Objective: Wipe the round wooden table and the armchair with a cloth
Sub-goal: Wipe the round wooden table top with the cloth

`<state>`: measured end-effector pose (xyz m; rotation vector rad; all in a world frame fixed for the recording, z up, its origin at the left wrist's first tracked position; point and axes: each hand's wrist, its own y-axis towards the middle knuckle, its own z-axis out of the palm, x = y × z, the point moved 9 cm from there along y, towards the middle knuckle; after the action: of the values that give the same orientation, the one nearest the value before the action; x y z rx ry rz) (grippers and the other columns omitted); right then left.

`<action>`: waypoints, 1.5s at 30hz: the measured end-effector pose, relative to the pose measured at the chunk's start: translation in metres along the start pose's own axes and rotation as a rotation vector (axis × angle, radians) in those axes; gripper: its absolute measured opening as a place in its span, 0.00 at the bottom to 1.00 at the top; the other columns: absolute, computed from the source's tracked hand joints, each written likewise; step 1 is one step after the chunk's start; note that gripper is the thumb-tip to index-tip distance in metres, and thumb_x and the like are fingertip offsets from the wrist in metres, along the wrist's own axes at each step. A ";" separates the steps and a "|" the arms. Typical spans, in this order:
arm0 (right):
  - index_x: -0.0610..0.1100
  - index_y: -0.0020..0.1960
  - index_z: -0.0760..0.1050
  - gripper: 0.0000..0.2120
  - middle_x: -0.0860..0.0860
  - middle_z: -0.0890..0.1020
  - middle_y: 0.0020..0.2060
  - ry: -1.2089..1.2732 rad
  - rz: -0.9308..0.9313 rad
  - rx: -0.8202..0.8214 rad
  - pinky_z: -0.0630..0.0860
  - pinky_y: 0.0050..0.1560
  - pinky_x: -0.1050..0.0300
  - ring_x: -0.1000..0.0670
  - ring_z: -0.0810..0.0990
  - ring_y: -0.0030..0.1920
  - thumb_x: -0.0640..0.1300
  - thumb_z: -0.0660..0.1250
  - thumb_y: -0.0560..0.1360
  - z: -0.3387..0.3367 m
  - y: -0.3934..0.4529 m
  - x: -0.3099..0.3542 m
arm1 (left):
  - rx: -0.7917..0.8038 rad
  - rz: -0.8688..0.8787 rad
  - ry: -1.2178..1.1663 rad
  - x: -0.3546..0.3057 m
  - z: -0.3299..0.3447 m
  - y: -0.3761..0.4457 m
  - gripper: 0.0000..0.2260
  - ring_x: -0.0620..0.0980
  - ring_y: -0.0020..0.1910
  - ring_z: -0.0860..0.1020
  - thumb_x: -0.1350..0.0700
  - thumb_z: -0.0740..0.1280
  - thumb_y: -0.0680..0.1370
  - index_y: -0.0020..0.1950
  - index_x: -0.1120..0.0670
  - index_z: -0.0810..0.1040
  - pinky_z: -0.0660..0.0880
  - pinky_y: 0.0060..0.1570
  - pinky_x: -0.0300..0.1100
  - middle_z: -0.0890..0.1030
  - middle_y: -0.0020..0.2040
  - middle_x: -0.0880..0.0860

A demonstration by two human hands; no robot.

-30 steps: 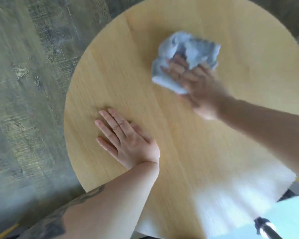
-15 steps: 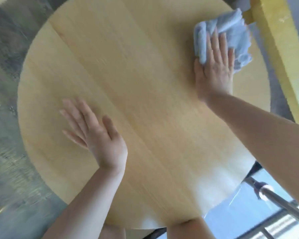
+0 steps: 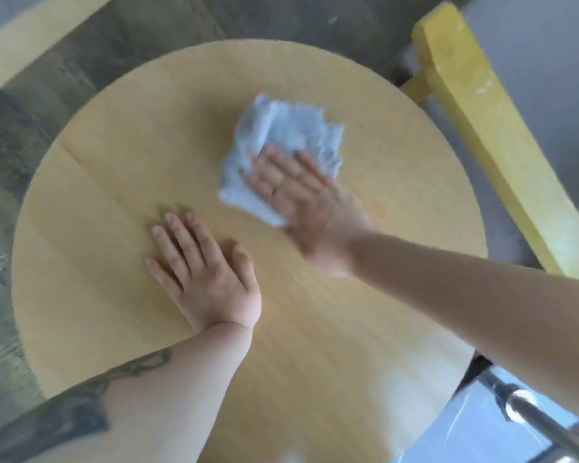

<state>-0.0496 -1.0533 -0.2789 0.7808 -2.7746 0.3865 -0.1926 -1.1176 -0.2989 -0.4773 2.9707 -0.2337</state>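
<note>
Fingers (image 3: pixel 274 175) of the right hand (image 3: pixel 301 198) lie straight and spread on top of the crumpled pale blue cloth (image 3: pixel 281 145); they press it flat against the round light wooden bench (image 3: pixel 114 162) and do not curl around it. The cloth sits under these fingers and spreads out beyond their tips, toward the far edge of the bench, a little past its middle. This hand looks blurred, so I judge it is in the middle of a wiping stroke.

The left hand (image 3: pixel 204 275) rests flat on the bench, with fingers straight and close together, and it holds nothing. It lies just beside the right hand, on the nearer side, and seems only to steady the bench.

Beyond the right hand, outside the bench edge, stands a yellow painted wooden bar (image 3: pixel 492 155). It probably belongs to the armchair, but too little of it shows for me to be sure. Its long axis runs from far to near, along the right side of the bench.

For the coming move this relation matters most: the yellow bar lies to the right of the fingers on the cloth, and the right hand is clearly the nearer one. The bench part near the left hand seems still to need wiping first.
</note>
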 end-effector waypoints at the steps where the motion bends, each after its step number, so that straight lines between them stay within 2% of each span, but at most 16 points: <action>1: 0.48 0.79 0.47 0.33 0.52 0.49 0.78 -0.035 -0.232 0.132 0.36 0.75 0.51 0.52 0.40 0.76 0.45 0.56 0.77 0.019 -0.013 0.038 | 0.004 0.001 0.016 -0.001 -0.001 0.000 0.33 0.62 0.77 0.51 0.49 0.50 0.74 0.77 0.62 0.54 0.49 0.72 0.64 0.54 0.77 0.62; 3: 0.50 0.78 0.46 0.33 0.53 0.50 0.78 -0.117 -0.306 0.125 0.36 0.75 0.51 0.52 0.43 0.77 0.45 0.56 0.77 0.023 -0.018 0.022 | 0.009 0.015 0.015 -0.004 -0.001 0.001 0.33 0.63 0.76 0.51 0.48 0.50 0.75 0.77 0.63 0.54 0.49 0.72 0.64 0.54 0.77 0.63; 8: 0.45 0.79 0.47 0.28 0.48 0.51 0.78 0.017 0.547 -0.199 0.41 0.77 0.50 0.49 0.47 0.78 0.43 0.51 0.82 -0.055 0.028 -0.136 | 0.035 0.015 0.028 -0.005 0.000 0.003 0.32 0.61 0.77 0.51 0.46 0.50 0.78 0.77 0.63 0.53 0.49 0.72 0.64 0.53 0.77 0.63; 10: 0.44 0.79 0.47 0.30 0.47 0.51 0.78 0.048 0.389 -0.201 0.42 0.77 0.48 0.48 0.46 0.78 0.40 0.53 0.79 -0.050 0.047 -0.084 | 0.038 0.016 0.017 -0.004 0.001 0.003 0.32 0.60 0.77 0.50 0.46 0.50 0.78 0.77 0.63 0.53 0.49 0.73 0.63 0.53 0.77 0.63; 12: 0.45 0.79 0.48 0.32 0.48 0.51 0.78 0.005 -0.117 -0.021 0.43 0.77 0.47 0.48 0.46 0.78 0.43 0.55 0.78 -0.011 0.047 0.012 | 0.032 0.024 0.016 -0.005 0.000 0.002 0.31 0.60 0.77 0.50 0.46 0.50 0.78 0.76 0.63 0.57 0.49 0.73 0.62 0.55 0.77 0.63; 14: 0.45 0.78 0.50 0.30 0.49 0.54 0.78 -0.121 -0.335 0.061 0.44 0.76 0.46 0.48 0.49 0.78 0.46 0.54 0.78 0.020 0.028 0.050 | 0.040 0.028 0.021 -0.004 0.002 0.001 0.30 0.61 0.77 0.50 0.46 0.50 0.78 0.75 0.63 0.60 0.50 0.72 0.63 0.55 0.77 0.63; 17: 0.43 0.77 0.55 0.31 0.46 0.60 0.76 -0.092 0.053 -0.113 0.47 0.74 0.43 0.44 0.56 0.76 0.40 0.58 0.76 -0.003 0.056 -0.026 | 0.023 0.029 0.038 -0.007 0.000 0.002 0.32 0.61 0.76 0.52 0.46 0.52 0.77 0.76 0.64 0.55 0.52 0.72 0.64 0.55 0.77 0.64; 19: 0.44 0.79 0.50 0.29 0.47 0.53 0.78 -0.039 0.427 -0.177 0.44 0.77 0.45 0.47 0.50 0.78 0.41 0.54 0.80 -0.034 0.075 -0.084 | 0.026 0.038 0.042 -0.010 -0.002 0.003 0.32 0.61 0.76 0.52 0.47 0.52 0.77 0.76 0.64 0.54 0.52 0.71 0.64 0.55 0.77 0.64; 21: 0.44 0.79 0.49 0.28 0.48 0.52 0.78 0.050 0.561 -0.273 0.43 0.77 0.47 0.48 0.48 0.78 0.40 0.51 0.80 -0.053 0.095 -0.076 | 0.030 0.041 0.036 -0.008 0.000 0.003 0.32 0.61 0.76 0.52 0.47 0.52 0.78 0.76 0.64 0.53 0.52 0.72 0.64 0.54 0.77 0.64; 23: 0.44 0.78 0.51 0.30 0.48 0.54 0.78 0.095 0.181 -0.202 0.41 0.77 0.49 0.49 0.49 0.78 0.37 0.54 0.78 -0.034 0.121 0.014 | 0.045 0.040 0.038 -0.006 0.001 0.001 0.31 0.63 0.76 0.54 0.47 0.52 0.77 0.75 0.65 0.57 0.51 0.71 0.64 0.59 0.75 0.65; 26: 0.48 0.78 0.53 0.28 0.53 0.54 0.78 0.007 -0.544 0.154 0.39 0.76 0.50 0.51 0.47 0.78 0.39 0.56 0.79 0.020 0.104 0.133 | 0.038 0.080 0.027 -0.012 -0.003 0.001 0.27 0.64 0.72 0.62 0.49 0.53 0.76 0.69 0.64 0.71 0.53 0.70 0.65 0.72 0.67 0.65; 28: 0.48 0.78 0.53 0.30 0.52 0.54 0.78 -0.079 -0.422 0.049 0.40 0.76 0.49 0.51 0.48 0.78 0.38 0.58 0.78 0.012 0.137 0.097 | 0.036 0.062 0.029 -0.011 -0.003 0.005 0.29 0.62 0.75 0.56 0.47 0.52 0.77 0.73 0.63 0.64 0.51 0.72 0.64 0.64 0.74 0.64; 30: 0.48 0.78 0.53 0.30 0.51 0.57 0.77 -0.069 -0.064 -0.074 0.44 0.77 0.50 0.50 0.51 0.77 0.39 0.57 0.78 -0.011 0.175 0.033 | 0.052 0.050 0.021 -0.008 -0.002 0.003 0.31 0.61 0.77 0.51 0.46 0.51 0.78 0.76 0.62 0.55 0.50 0.72 0.63 0.54 0.77 0.62; 33: 0.48 0.75 0.61 0.28 0.51 0.66 0.73 0.036 0.183 -0.164 0.50 0.75 0.51 0.49 0.59 0.75 0.37 0.57 0.75 -0.039 0.189 0.009 | 0.062 0.061 0.017 -0.009 0.000 0.001 0.31 0.61 0.77 0.51 0.46 0.51 0.78 0.77 0.63 0.54 0.51 0.72 0.64 0.53 0.77 0.62; 38: 0.49 0.79 0.50 0.31 0.54 0.51 0.78 -0.004 -0.388 0.061 0.37 0.75 0.51 0.52 0.45 0.78 0.38 0.54 0.78 0.009 0.133 0.113 | 0.040 0.048 0.030 -0.007 0.000 0.001 0.30 0.61 0.76 0.53 0.47 0.52 0.77 0.74 0.64 0.62 0.52 0.71 0.64 0.58 0.76 0.64; 45: 0.46 0.78 0.54 0.32 0.52 0.56 0.77 0.089 0.535 -0.306 0.41 0.77 0.47 0.50 0.48 0.78 0.32 0.53 0.77 -0.051 0.111 -0.061 | 0.048 0.061 0.050 -0.006 0.000 0.003 0.32 0.61 0.77 0.52 0.46 0.51 0.77 0.77 0.63 0.54 0.52 0.72 0.64 0.54 0.77 0.63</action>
<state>-0.0505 -0.9167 -0.2696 -0.0544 -2.8234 0.0723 -0.1875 -1.1128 -0.2992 -0.3800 3.0145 -0.3144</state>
